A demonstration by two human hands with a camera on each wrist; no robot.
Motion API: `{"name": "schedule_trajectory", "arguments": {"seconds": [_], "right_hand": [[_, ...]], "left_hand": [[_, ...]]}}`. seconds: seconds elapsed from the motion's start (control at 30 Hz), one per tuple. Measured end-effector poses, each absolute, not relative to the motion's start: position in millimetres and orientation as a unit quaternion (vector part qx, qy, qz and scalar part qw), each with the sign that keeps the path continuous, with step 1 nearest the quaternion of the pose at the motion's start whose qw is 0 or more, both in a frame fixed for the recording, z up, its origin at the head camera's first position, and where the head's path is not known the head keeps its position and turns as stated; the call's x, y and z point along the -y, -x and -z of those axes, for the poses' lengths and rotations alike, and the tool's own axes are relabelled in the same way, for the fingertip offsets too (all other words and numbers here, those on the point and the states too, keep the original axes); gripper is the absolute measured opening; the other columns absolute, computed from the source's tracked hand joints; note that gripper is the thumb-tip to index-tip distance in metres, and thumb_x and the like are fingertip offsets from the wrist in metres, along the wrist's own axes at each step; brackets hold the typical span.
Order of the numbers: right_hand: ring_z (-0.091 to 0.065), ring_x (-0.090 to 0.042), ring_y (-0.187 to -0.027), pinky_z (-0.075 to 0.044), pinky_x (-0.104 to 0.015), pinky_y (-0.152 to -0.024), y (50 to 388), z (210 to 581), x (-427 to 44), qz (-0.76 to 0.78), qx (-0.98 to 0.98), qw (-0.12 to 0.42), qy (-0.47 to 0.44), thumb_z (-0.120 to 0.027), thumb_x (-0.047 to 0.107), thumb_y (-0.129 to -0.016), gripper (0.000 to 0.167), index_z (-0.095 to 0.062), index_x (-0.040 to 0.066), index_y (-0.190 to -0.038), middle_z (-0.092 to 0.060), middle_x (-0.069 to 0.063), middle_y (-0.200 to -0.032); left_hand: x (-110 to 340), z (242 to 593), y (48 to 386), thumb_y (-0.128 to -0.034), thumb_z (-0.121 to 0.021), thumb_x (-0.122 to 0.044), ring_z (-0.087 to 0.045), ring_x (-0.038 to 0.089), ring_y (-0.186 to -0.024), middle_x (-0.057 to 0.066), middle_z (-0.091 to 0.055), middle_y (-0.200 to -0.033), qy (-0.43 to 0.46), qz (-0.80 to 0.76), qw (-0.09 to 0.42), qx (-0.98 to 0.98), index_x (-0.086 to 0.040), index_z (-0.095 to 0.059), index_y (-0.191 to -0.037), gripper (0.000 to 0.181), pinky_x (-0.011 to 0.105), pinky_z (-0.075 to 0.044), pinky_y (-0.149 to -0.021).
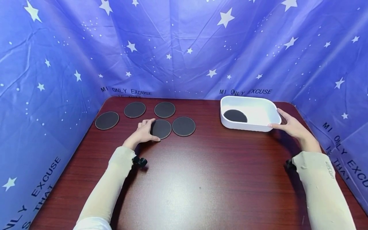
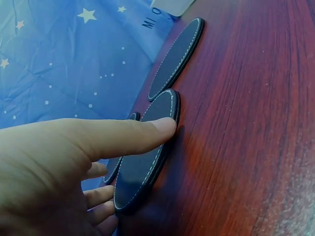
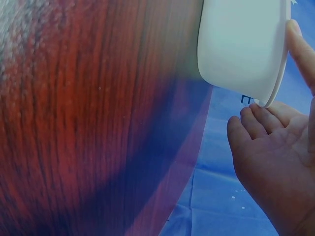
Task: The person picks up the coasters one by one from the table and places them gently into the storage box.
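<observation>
My left hand (image 1: 142, 132) spans a round black coaster (image 1: 161, 129), thumb at its near edge and fingers at its far edge, pinching it. In the left wrist view, pale stitching runs round this coaster (image 2: 142, 167), with a shadow beside it on the tabletop. Just to its right lies another black coaster (image 1: 184, 126). My right hand (image 1: 291, 126) holds the right end of a white oblong bin (image 1: 250, 127), its thumb on the near rim. Inside the bin, at the left, is one black coaster (image 1: 235, 115). The right wrist view shows the fingertips touching the bin's end (image 3: 241, 49).
More black coasters lie toward the back left: one at far left (image 1: 107, 120), one behind it (image 1: 135, 110) and one nearer the middle (image 1: 164, 109). The dark red wooden table (image 1: 218, 166) meets a blue star-printed curtain (image 1: 178, 64) at the back and sides.
</observation>
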State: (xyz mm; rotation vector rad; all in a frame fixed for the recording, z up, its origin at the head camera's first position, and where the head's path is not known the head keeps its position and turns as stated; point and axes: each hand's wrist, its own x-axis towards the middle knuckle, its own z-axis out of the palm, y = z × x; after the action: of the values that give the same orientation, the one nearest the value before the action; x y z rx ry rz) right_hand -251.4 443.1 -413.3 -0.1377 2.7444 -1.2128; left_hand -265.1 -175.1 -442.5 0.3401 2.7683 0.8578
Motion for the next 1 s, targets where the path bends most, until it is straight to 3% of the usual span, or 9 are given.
{"name": "schedule_trajectory", "arguments": {"seconds": [0.37, 0.7, 1.0], "right_hand": [[-0.013, -0.046, -0.148, -0.025, 0.009, -0.088, 253, 415, -443, 0.405, -0.911, 0.065, 0.044, -0.066, 0.013, -0.095, 0.095, 0.004, 0.0, -0.158, -0.001, -0.029, -0.164], [-0.014, -0.043, -0.148, -0.028, 0.008, -0.089, 252, 413, -443, 0.418, -0.905, 0.067, 0.045, -0.065, 0.013, -0.096, 0.094, 0.005, 0.0, -0.158, 0.0, -0.029, -0.164], [-0.015, -0.042, -0.148, -0.028, 0.008, -0.09, 250, 414, -441, 0.423, -0.902, 0.064, 0.049, -0.065, 0.012, -0.095, 0.094, 0.004, -0.001, -0.158, 0.0, -0.029, -0.164]], "left_hand": [[170, 446, 265, -0.0725, -0.087, -0.023, -0.021, 0.046, -0.132, 0.03, -0.022, -0.149, -0.105, -0.309, 0.1, -0.94, -0.01, -0.022, -0.156, 0.107, 0.061, -0.027, -0.106], [166, 444, 272, -0.0746, -0.085, -0.011, -0.02, 0.049, -0.135, 0.028, -0.014, -0.146, -0.08, -0.359, 0.097, -0.925, -0.008, -0.016, -0.156, 0.107, 0.061, -0.028, -0.116], [174, 444, 275, -0.0809, -0.079, -0.004, -0.042, 0.043, -0.136, 0.031, -0.041, -0.147, -0.09, -0.371, 0.071, -0.922, 0.005, -0.029, -0.149, 0.084, 0.053, -0.034, -0.118]]}}
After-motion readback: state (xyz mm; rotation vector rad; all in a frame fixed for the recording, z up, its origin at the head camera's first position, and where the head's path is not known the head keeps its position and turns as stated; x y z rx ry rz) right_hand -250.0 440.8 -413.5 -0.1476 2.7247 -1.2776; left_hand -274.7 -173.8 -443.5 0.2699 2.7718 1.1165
